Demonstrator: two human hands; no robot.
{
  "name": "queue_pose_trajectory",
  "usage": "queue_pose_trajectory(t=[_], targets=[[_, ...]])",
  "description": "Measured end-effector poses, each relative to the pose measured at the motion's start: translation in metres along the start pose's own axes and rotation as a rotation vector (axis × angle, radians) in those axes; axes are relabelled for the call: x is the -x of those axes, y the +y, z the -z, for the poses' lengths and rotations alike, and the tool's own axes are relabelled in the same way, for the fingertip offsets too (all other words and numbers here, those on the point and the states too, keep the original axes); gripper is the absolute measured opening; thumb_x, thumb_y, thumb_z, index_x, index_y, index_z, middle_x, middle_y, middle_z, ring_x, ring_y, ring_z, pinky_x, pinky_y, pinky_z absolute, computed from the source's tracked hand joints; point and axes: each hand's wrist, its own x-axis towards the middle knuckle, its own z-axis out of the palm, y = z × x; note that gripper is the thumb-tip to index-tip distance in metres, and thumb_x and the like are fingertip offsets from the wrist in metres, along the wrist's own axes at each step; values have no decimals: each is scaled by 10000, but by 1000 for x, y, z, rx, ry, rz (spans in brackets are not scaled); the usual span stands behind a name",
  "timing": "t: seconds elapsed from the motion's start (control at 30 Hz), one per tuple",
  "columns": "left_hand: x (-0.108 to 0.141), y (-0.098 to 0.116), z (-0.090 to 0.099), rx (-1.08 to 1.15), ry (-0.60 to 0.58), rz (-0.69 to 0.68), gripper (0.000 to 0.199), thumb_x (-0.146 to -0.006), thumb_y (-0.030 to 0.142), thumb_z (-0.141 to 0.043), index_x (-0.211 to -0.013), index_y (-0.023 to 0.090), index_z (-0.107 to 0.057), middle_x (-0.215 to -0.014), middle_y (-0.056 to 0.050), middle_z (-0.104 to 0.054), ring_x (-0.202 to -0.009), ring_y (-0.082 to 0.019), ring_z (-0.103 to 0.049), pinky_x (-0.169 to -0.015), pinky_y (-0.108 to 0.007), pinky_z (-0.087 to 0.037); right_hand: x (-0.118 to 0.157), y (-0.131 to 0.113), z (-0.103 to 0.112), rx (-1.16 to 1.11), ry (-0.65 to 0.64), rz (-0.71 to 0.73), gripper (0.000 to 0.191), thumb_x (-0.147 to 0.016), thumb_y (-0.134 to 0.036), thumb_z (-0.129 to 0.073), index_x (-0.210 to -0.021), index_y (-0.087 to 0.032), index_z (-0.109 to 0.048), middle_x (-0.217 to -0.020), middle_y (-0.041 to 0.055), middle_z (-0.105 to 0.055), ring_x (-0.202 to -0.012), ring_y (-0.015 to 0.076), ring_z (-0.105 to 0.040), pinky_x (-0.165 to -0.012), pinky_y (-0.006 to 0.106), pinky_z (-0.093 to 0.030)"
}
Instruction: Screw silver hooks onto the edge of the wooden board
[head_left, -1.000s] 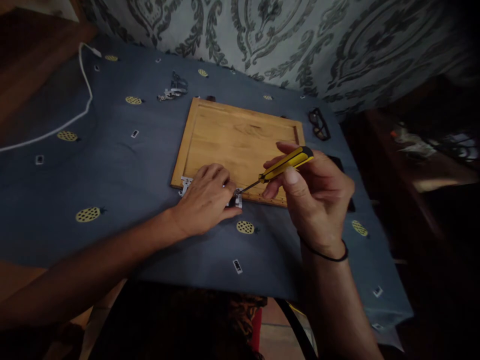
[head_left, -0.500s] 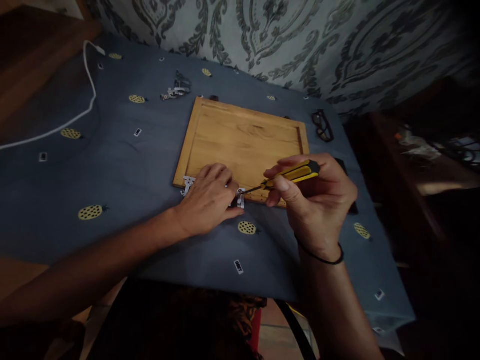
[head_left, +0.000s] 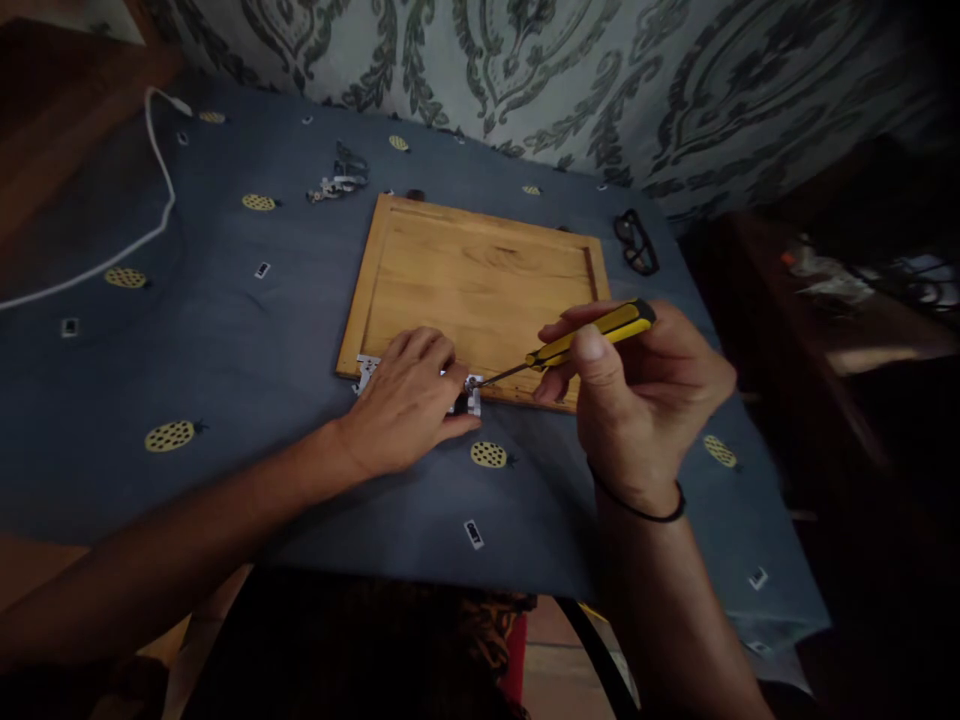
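A framed wooden panel (head_left: pixel 480 285) lies flat on the cloth-covered table. At its near edge sits a metal hinge (head_left: pixel 473 395), mostly covered by my left hand (head_left: pixel 409 400). The fingers of that hand lie over the hinge and the panel's edge, with the thumb along the near side, holding the hinge down. In my right hand (head_left: pixel 645 390) is a yellow and black screwdriver (head_left: pixel 577 343), gripped by the handle between thumb and fingers. Its shaft points left and down, and the tip is at the hinge's right end. Whether the tip sits in a screw is too small to tell.
More metal hinges (head_left: pixel 339 182) lie behind the panel on the left. Black-framed glasses (head_left: pixel 636 242) rest at the back right. A white cable (head_left: pixel 161 200) runs along the left side of the blue tablecloth (head_left: pixel 225 340). A patterned wall (head_left: pixel 525 90) closes off the back.
My right hand has shifted a little to the right and regripped the screwdriver's handle, so more of the shaft shows. My left hand stays on the hinge. The whole view has shifted slightly.
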Motion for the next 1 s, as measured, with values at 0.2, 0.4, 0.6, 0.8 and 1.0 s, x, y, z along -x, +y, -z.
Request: queue_pose_trajectory(t=[0.2, 0.4, 0.6, 0.8, 1.0], targets=[[-1, 0, 1, 6, -6, 1, 401, -890, 452, -791, -1063, 95, -730, -1101, -138, -666, -1154, -335, -568, -1020, -475, -488, 0, 1, -2, -9, -31, -5, 122, -891, -348, -810, -922, -234, -780, -808, -22, -748, -442, 71, -622, -394, 200, -488], [0, 0, -1, 6, 13, -6, 392, -895, 446, -788, -1074, 103, -725, -1105, -139, -671, -1143, -326, -573, -1016, -476, -493, -1, -3, 3, -26, -123, -34, 148, -890, -366, -806, -961, -239, -784, -893, -7, -778, -484, 93, -663, -439, 224, -563], [0, 0, -1, 17, 15, -3, 391, -910, 446, -771, -1081, 97, -726, -1103, -141, -666, -1158, -328, -569, -1023, -476, -484, -5, -9, 8, 65, -174, -51, 131, -858, -346, -838, -938, -248, -804, -996, 18, -803, -460, 82, -628, -414, 226, -545], [-1, 0, 1, 43, -28, 13, 394, -920, 453, -757, -1096, 103, -726, -1136, -152, -668, -1196, -346, -563, -1053, -499, -470, -7, -13, -13, 93, -140, -32, 279, -744, -345, -927, -775, -243, -669, -711, -50, -701, -467, 109, -613, -398, 237, -533], [1, 0, -3, 70, -28, 17, 379, -932, 407, -745, -1141, 94, -704, -1205, -176, -660, -1233, -360, -550, -1065, -510, -446, -11, -10, -35, 171, -259, 88, 312, -776, -323, -904, -758, -260, -599, -689, -54, -553, -510, 105, -554, -403, 252, -481]])
